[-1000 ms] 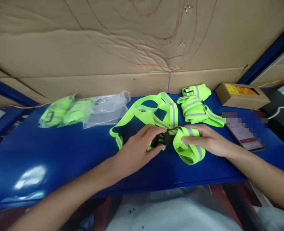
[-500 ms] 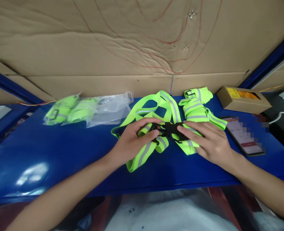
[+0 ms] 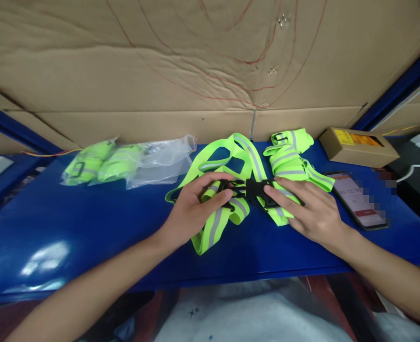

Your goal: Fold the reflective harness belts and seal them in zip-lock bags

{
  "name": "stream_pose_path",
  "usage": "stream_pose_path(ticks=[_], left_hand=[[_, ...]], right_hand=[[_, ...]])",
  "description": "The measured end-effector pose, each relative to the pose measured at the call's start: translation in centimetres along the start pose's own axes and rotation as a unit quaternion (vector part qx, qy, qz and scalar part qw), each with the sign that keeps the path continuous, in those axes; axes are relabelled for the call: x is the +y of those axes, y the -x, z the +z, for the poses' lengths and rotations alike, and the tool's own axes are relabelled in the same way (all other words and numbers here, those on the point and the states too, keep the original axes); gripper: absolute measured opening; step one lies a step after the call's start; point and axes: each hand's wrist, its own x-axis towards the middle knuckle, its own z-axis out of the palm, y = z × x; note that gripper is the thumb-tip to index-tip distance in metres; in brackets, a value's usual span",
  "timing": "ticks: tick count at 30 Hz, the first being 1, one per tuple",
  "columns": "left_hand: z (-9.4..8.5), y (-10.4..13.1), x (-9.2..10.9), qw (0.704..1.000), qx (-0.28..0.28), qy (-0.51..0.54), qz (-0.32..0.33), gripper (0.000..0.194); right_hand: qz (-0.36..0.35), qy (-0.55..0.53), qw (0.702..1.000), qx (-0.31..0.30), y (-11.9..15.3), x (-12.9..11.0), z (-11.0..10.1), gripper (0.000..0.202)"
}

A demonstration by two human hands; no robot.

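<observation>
A neon-yellow reflective strap (image 3: 215,230) with a grey stripe lies looped on the blue table, its black plastic buckle (image 3: 255,188) between my hands. My left hand (image 3: 195,202) is closed, thumb and fingers pinching the pronged half of the buckle. The socket half is gripped by my right hand (image 3: 311,206), with the fingers on top of it. The prong tips reach the socket's mouth; I cannot tell how deep they sit. Behind my right hand rests another bundled reflective strap (image 3: 290,154) with a small black slider.
Clear plastic bags (image 3: 163,159) lie at the back left, some with folded yellow straps (image 3: 88,164) inside. A small cardboard box (image 3: 359,146) and a phone (image 3: 361,199) are on the right. Cardboard panelling (image 3: 124,80) with red threads rises behind the blue table (image 3: 88,218).
The pronged half has shifted slightly left and the socket slightly right, so more of the prongs shows between them. The strap loop under my left hand has swung a little right.
</observation>
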Motion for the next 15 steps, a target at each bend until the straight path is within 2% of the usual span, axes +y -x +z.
stream_pose_path(ticks=[6, 12, 15], left_hand=[[0.2, 0.2, 0.2, 1.0, -0.011, -0.02, 0.003, 0.035], [0.9, 0.9, 0.2, 0.998, -0.038, -0.038, -0.016, 0.05], [1.0, 0.9, 0.0, 0.998, -0.047, -0.045, -0.012, 0.052]], right_hand=[[-0.024, 0.005, 1.0, 0.001, -0.4, -0.5, 0.1, 0.055], [-0.079, 0.024, 0.997, -0.006, -0.9, -1.4, 0.3, 0.051], [-0.072, 0.019, 0.997, -0.012, -0.7, -1.8, 0.8, 0.054]])
